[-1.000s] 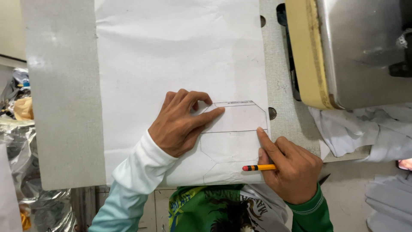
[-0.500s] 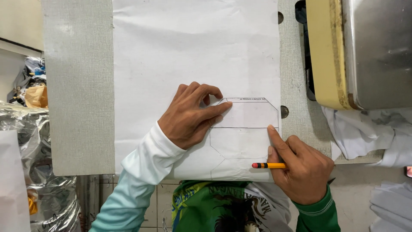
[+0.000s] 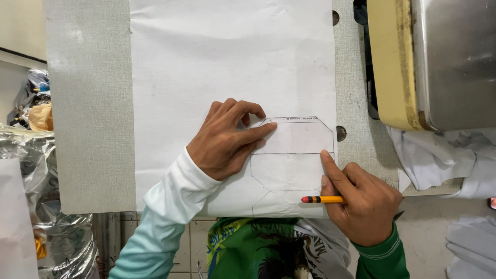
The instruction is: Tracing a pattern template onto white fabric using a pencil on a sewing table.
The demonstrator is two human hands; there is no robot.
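Note:
A large white sheet [image 3: 227, 57] lies on the grey table [image 3: 88, 103]. On its lower right rests a small translucent pattern piece [image 3: 295, 137] with cut corners, and pencil outlines show below it. My left hand [image 3: 227, 142] presses on the sheet, fingertips on the pattern's left corner. My right hand [image 3: 361, 199] grips an orange pencil [image 3: 323, 199] whose dark end points left; its index finger rests on the pattern's lower right edge.
A sewing machine [image 3: 434, 62] with a yellowed base and metal body stands at the right. White fabric [image 3: 439, 155] is heaped below it. Foil-like plastic bags [image 3: 31, 155] sit left of the table. The table has round holes [image 3: 340, 133].
The view has shifted slightly, so the table sits further right in frame. Both hands keep the same hold on the pattern and pencil.

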